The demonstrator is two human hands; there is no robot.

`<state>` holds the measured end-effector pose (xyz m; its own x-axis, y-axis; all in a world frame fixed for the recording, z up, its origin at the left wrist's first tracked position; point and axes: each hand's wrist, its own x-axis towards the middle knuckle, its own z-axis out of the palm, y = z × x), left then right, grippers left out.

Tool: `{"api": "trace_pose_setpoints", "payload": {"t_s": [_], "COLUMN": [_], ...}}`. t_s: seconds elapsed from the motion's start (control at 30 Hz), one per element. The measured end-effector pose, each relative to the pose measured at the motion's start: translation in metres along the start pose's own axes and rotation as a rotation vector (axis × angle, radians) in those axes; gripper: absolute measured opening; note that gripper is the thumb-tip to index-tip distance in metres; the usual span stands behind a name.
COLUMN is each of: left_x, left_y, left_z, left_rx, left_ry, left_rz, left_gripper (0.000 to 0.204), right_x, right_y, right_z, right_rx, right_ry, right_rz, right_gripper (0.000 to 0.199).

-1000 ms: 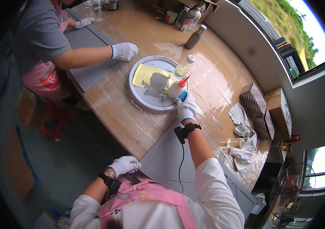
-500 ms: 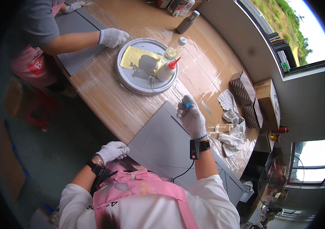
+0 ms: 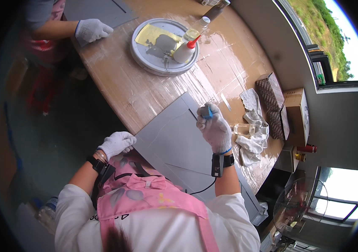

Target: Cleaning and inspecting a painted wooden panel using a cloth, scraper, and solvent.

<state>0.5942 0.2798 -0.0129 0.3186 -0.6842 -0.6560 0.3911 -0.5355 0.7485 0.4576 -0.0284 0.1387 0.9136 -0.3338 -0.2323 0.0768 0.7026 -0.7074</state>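
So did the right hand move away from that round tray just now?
Yes. The right hand pulled back from the round tray toward the person, now over the grey sheet, gripping a small blue thing.

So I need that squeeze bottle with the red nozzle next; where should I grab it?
Grip the squeeze bottle around its white body, coming from the tray's near rim. It lies tilted with the red nozzle pointing away toward the clear bottle, so the body is the exposed, widest part.

Round tray (image 3: 139, 50) with squeeze bottle (image 3: 184, 51); crumpled rags (image 3: 252, 126) by patterned boxes (image 3: 271, 90)
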Motion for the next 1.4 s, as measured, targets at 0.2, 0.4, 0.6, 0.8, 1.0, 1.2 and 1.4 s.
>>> {"api": "trace_pose_setpoints", "payload": {"t_s": [0.2,0.4,0.6,0.8,1.0,1.2,1.4], "left_x": [-0.023,-0.043,-0.020,-0.005,-0.018,-0.012,-0.012], "left_y": [-0.021,-0.040,-0.056,-0.077,-0.062,-0.074,-0.076], "left_z": [0.036,0.069,0.087,0.097,0.086,0.091,0.092], "left_rx": [-0.201,-0.276,-0.291,-0.302,-0.384,-0.379,-0.361], "left_ry": [0.217,0.277,0.216,0.205,0.156,0.207,0.225], "left_rz": [0.055,0.003,0.003,0.100,0.158,0.203,0.220], "left_gripper": [0.032,0.047,0.049,0.045,0.037,0.042,0.043], "right_x": [0.002,0.025,0.047,0.057,0.062,0.066,0.088], "right_y": [0.022,0.055,0.113,0.146,0.161,0.173,0.184], "right_z": [-0.029,0.010,0.033,0.060,0.064,0.069,0.097], "right_rx": [-0.516,-1.154,-1.433,-1.659,-1.721,-1.706,-1.716], "right_ry": [0.027,-0.062,-0.572,-0.887,-1.079,-1.118,-1.295], "right_rz": [0.155,0.234,0.053,-0.125,-0.158,-0.115,-0.021], "right_gripper": [0.035,0.046,0.051,0.059,0.062,0.063,0.059]}}
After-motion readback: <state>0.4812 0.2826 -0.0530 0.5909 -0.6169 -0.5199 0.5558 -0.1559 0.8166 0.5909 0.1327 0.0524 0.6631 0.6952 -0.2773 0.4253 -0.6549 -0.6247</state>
